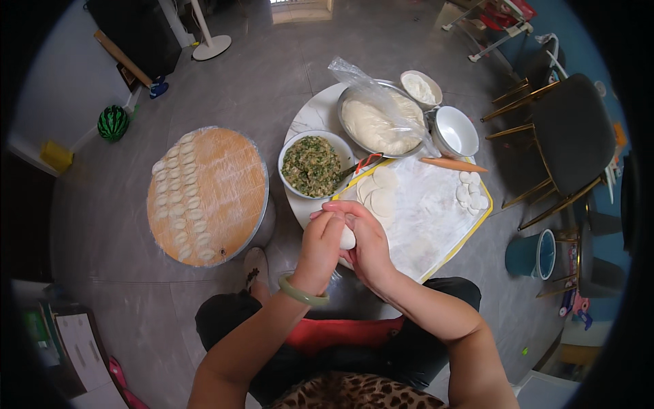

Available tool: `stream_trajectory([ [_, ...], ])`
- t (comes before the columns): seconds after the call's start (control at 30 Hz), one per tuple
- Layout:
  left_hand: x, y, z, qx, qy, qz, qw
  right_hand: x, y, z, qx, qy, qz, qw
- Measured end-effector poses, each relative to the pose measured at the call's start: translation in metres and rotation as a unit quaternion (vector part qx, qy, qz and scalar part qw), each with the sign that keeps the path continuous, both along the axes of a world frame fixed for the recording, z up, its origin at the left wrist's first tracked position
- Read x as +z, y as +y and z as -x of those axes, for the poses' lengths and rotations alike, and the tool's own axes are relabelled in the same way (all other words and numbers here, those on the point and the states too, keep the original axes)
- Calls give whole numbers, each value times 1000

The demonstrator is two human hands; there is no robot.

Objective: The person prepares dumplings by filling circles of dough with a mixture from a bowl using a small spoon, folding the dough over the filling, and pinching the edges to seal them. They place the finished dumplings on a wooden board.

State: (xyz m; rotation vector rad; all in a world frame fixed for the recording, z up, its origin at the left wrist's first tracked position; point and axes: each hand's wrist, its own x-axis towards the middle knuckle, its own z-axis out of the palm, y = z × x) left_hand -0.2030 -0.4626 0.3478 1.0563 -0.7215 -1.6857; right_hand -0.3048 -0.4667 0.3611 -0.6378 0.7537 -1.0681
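Observation:
My left hand (324, 245), with a pale green bangle at its wrist, and my right hand (368, 237) are closed together around a white dumpling (348, 238), partly hidden by the fingers. Just beyond them is a bowl of green-flecked filling (311, 166) with a utensil in it. Flat round dough wrappers (383, 202) overlap on the left of a floured, yellow-edged board (424, 214). Small dough pieces (471, 193) lie at its right, near a wooden rolling pin (453, 164). Rows of shaped dumplings (176, 197) cover the left part of a round wooden board (230, 179).
A metal basin of dough (378, 122), partly under clear plastic, stands at the table's far side. Beside it are a bowl of flour (420, 88) and a white bowl (456, 132). Right of the table are a dark chair (572, 133) and a teal bucket (526, 254).

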Motion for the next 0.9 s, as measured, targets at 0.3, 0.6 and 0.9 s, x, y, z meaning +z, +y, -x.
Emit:
stream_trajectory([
  [0.3,10,-2,-36,-146,82,-2,986,7,-4,-1,56,166,98,980],
  [0.6,2,24,-233,15,-292,-26,956,0,-5,12,125,219,141,957],
  [0.9,-107,12,-388,171,-521,9,836,-42,5,-1,226,278,90,929],
])
